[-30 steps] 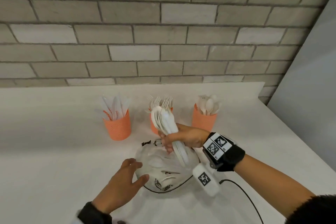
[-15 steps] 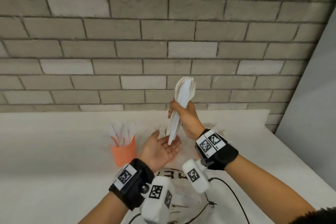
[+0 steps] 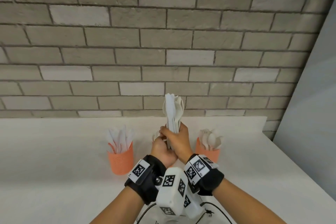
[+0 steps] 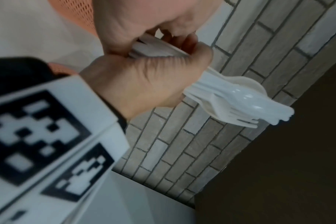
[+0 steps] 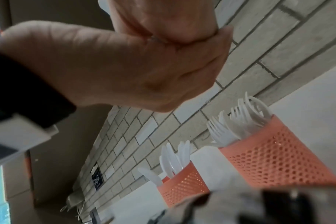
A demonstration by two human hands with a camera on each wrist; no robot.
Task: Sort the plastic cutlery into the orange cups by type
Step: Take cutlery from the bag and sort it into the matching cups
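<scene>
A bundle of white plastic cutlery (image 3: 172, 112) stands upright above the counter, heads up, with forks and spoons mixed (image 4: 238, 101). My right hand (image 3: 179, 138) grips its handles. My left hand (image 3: 161, 148) is pressed against the right one, fingers curled round the lower handle ends. Three orange mesh cups stand behind the hands. The left cup (image 3: 121, 159) holds knives and the right cup (image 3: 209, 152) holds spoons. My hands hide the middle cup in the head view. The right wrist view shows it as the fork cup (image 5: 274, 154), beside the knife cup (image 5: 182, 183).
The white counter (image 3: 54, 169) runs back to a grey brick wall (image 3: 163, 42). A grey panel (image 3: 318, 96) closes off the right side. A black cable (image 3: 145, 212) lies near the front edge, below my wrists.
My right hand lifted the bundle out of the clear bag and stood it upright. My left hand left the bag, rose under the handles and closed round them.
</scene>
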